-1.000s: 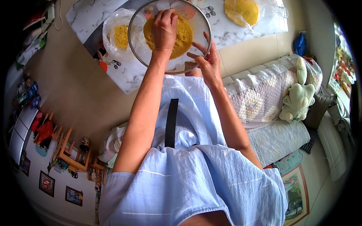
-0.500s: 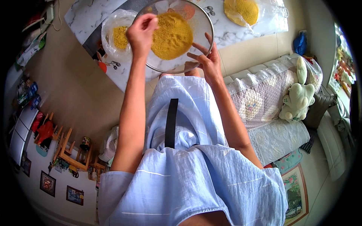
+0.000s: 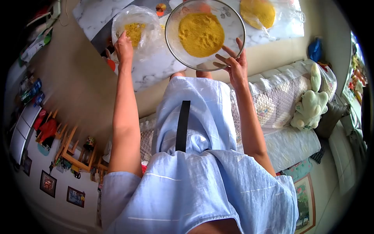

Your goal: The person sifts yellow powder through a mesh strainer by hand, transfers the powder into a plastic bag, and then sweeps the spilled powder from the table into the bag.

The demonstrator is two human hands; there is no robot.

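Note:
My right hand holds the rim of a round metal sieve at its lower right, some fingers spread under the mesh. A mound of fine yellow powder lies in the sieve, which is held above the table. At the left edge of an open clear plastic bag, my left hand has its fingers drawn together beside coarse yellow crumbs. Whatever its fingertips grip is too small to make out.
Another plastic bag with yellow powder lies on the marble-patterned table, at the upper right. A quilted sofa with a pale plush toy stands at the right. Wooden stools are at the lower left.
My left hand has moved from over the powder in the sieve leftward to the bag of crumbs. The sieve and my right hand sit further right in view, as the view has shifted.

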